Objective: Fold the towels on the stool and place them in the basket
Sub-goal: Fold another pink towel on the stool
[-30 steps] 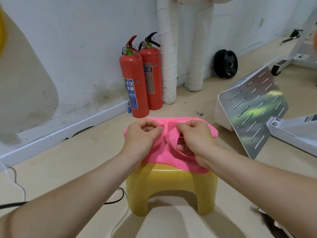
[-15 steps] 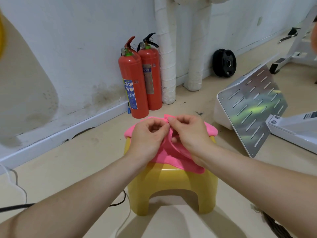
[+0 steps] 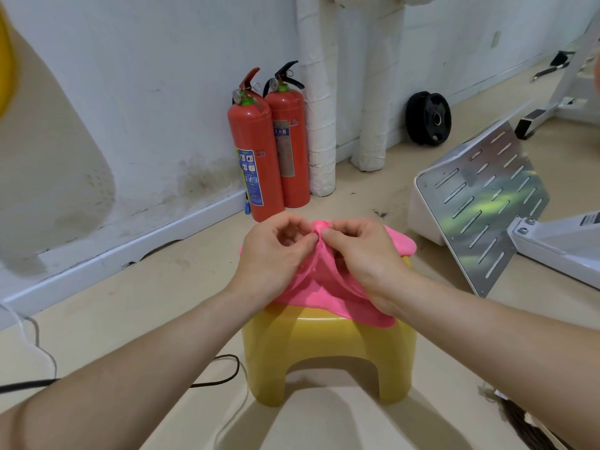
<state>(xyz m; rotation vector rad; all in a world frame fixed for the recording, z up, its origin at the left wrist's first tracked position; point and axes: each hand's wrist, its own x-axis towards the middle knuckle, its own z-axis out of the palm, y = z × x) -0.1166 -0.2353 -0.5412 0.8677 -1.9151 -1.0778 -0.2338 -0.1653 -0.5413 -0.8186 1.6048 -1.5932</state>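
The pink towel (image 3: pixel 319 297) lies draped over the top of the yellow stool (image 3: pixel 328 349), its near hem hanging past the front edge. The left hand (image 3: pixel 272 258) and right hand (image 3: pixel 362 254) meet near the stool's far edge, each pinching one bunched ridge of towel between thumb and curled fingers (image 3: pixel 282 227). For a clean fold, the hands should probably slide apart along the hem to the corners, then match the edges before creasing. No basket is in view.

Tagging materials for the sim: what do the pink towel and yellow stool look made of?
The pink towel: soft matte fabric, probably microfibre; it bunches and drapes over the edge. The yellow stool: moulded plastic, glossy, perhaps translucent; smooth rounded corners, soft highlights.
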